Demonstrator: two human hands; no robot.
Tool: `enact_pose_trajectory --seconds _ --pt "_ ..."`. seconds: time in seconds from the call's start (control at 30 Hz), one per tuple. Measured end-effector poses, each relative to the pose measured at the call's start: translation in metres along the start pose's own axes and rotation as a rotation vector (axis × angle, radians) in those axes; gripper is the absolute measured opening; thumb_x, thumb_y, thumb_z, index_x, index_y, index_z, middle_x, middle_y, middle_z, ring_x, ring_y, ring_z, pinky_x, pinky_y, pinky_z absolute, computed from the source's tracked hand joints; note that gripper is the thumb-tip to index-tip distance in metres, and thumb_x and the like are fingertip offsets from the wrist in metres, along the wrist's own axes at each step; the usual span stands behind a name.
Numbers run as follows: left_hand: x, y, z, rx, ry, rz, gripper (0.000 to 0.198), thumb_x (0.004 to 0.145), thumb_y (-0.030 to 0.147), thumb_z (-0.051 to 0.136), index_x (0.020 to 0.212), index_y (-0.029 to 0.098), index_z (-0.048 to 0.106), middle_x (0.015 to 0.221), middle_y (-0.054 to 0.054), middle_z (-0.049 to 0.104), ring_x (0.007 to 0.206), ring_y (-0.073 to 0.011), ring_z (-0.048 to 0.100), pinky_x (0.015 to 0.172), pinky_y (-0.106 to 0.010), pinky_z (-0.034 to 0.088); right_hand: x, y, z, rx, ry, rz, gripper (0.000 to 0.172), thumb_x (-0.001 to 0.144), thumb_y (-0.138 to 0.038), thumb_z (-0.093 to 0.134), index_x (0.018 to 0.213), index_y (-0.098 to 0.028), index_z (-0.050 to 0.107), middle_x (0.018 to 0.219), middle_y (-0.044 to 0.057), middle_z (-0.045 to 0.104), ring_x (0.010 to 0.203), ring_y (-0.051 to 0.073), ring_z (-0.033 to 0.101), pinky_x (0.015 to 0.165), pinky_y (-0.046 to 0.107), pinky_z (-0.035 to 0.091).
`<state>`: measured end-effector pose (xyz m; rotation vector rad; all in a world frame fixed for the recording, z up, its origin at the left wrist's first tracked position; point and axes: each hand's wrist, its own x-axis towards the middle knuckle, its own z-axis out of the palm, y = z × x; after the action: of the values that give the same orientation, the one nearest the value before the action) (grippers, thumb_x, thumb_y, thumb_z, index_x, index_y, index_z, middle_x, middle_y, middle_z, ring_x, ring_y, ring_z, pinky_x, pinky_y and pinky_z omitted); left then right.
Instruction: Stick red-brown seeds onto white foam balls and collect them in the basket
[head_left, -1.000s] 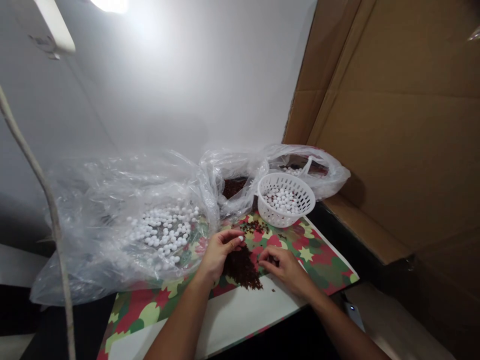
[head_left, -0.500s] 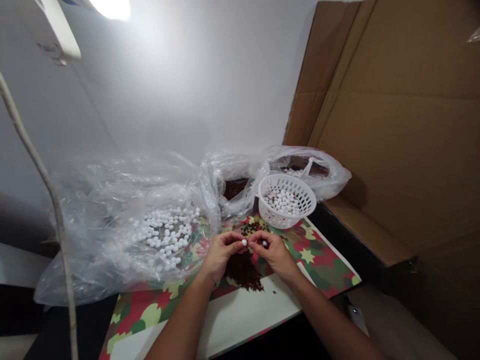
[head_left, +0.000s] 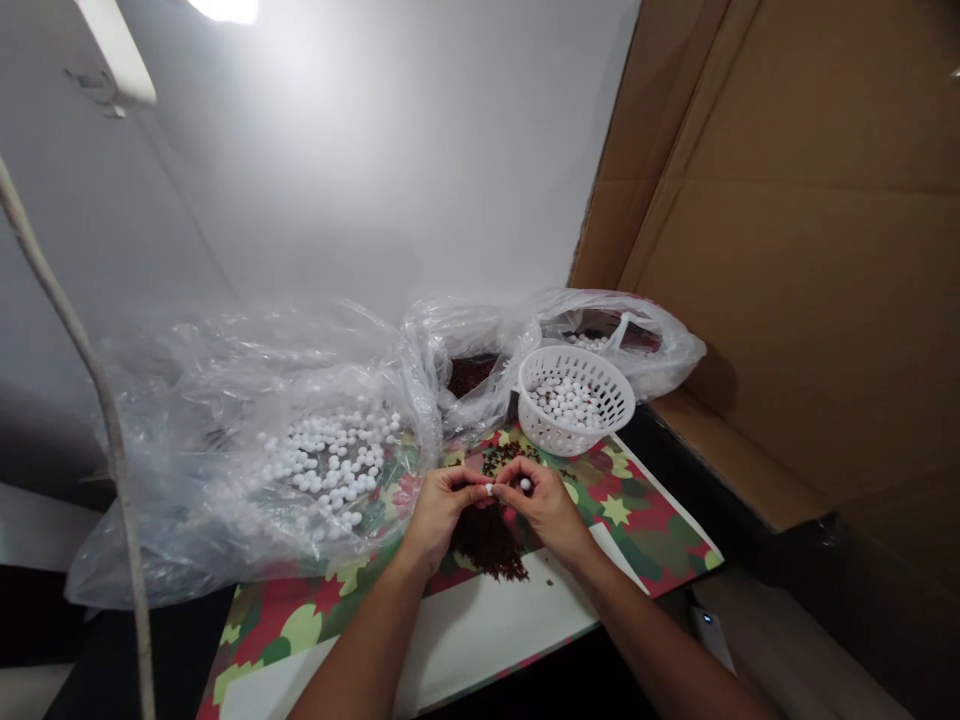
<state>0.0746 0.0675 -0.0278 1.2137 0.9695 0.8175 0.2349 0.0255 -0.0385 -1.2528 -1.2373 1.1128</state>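
White in both pinches: holds one small bead (head_left: 488, 489) between thumb and forefinger of the left hand (head_left: 442, 508), tips closed narrowly on it and the other fingers curled; holds a second bead (head_left: 525, 484) the same way in the right hand (head_left: 551, 508). Hands fingertip to fingertip, the two beads just beside each other; cannot tell whether touching. Both low over a heap of dark red-brown bits (head_left: 486, 545), spread on a patterned sheet (head_left: 645, 520) of red, green and yellow stars, plain white along its near edge. Just beyond the hands, a smaller scatter of dark bits (head_left: 506, 456), then a white slotted basket (head_left: 559, 438) upright at the sheet's far corner, partly filled with white beads. To the left, a large crumpled clear plastic bag (head_left: 187, 420) with many loose white beads (head_left: 330, 462) inside. Between that bag and the basket, a second clear bag (head_left: 450, 335) with dark bits in it; behind the basket, a third bag (head_left: 667, 345) with a few white beads showing. On the right, a brown cardboard wall (head_left: 787, 300); at far left, a pale cord (head_left: 75, 340) hanging down.
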Motion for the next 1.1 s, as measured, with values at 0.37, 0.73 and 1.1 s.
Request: enact_pose_trajectory --seconds 0.37,0.73,1.1 --pt "-0.002 0.024 -0.011 0.203 0.141 0.109 0.034 0.073 0.044 0.064 0.085 0.017 0.048 0.073 -0.005 0.065 0.061 -0.0162 0.060 0.058 -0.026 0.045 0.001 -0.017 -0.004 0.141 -0.056 -0.049 0.036 0.087 -0.047 0.047 0.104 -0.015 0.049 0.084 0.003 0.058 0.055 0.005 0.042 0.051 0.017 0.034" --pt "-0.005 0.037 -0.118 1.366 0.736 -0.351 0.049 0.085 0.052 0.036 0.121 0.024 0.055 0.124 -0.016 0.045 0.117 -0.0405 0.038 0.090 -0.055 0.036 0.077 -0.085 -0.106 -0.882 0.254 -0.374 0.025 0.079 -0.012 0.046 0.099 -0.012 0.060 0.109 0.011 0.060 0.106 0.022 0.052 0.096 0.037 0.038" --pt "0.000 0.031 -0.130 1.310 0.747 -0.139 0.036 0.090 0.034 0.031 0.105 0.018 0.058 0.102 -0.014 0.058 0.095 -0.0272 0.056 0.076 -0.035 0.042 0.005 -0.026 -0.050 -0.836 -0.053 -0.300 0.035 0.082 -0.006 0.041 0.105 -0.017 0.065 0.102 0.008 0.064 0.092 0.017 0.059 0.080 0.026 0.043"
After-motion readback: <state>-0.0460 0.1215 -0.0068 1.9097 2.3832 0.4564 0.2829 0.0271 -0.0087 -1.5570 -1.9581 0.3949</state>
